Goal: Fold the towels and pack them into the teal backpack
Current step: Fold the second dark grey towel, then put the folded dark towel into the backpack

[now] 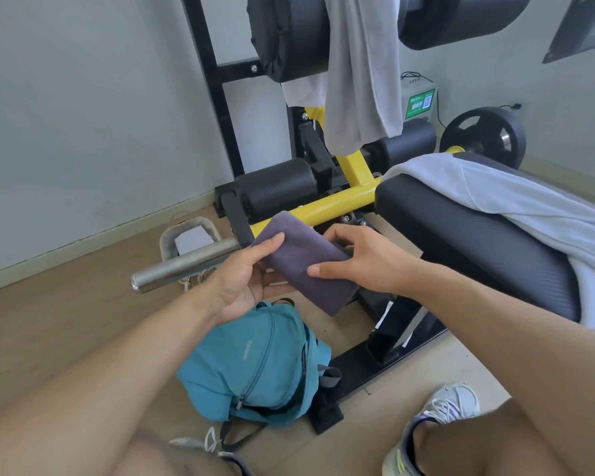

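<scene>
Head camera looked down at two hands holding a small purple towel [303, 262] in the air. The towel was folded into a thick little block. The left hand [244, 280] held one end, with the thumb on top and the fingers under it. The right hand [361, 259] gripped the other side, thumb across the top. The teal backpack [255, 365] lay on the floor right below, and its zip looked mostly closed. If the bag stayed closed, the towel could not go in. One hand would need to let go, and then the fold might fall open. A grey towel [361, 63] hung on the machine and a white towel [495, 190] lay over the bench [461, 235], both not folded yet.
</scene>
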